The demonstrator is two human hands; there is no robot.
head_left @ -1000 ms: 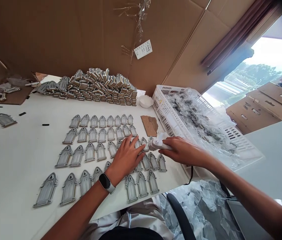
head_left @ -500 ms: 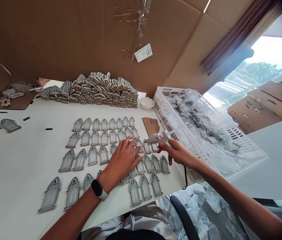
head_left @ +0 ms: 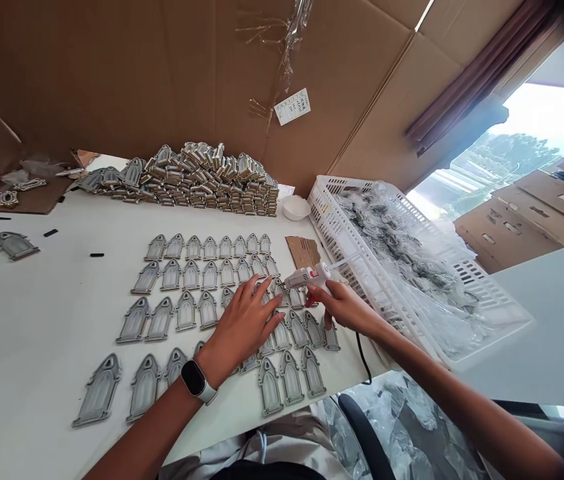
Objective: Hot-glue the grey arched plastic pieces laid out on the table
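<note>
Rows of grey arch-shaped window pieces lie flat on the white table. My left hand, with a smartwatch on the wrist, rests flat with fingers spread on pieces in the middle rows. My right hand grips a white glue gun. Its nozzle points left, just above the pieces beside my left fingertips. A black cord hangs from the gun over the table's edge.
A big pile of stacked pieces lies at the back against a cardboard wall. A white crate lined with plastic holds more parts at right. A small white bowl and a cardboard scrap sit near it.
My right hand has lifted the glue gun and swung its nozzle left towards my left fingertips. My left hand has stayed flat on the pieces.
</note>
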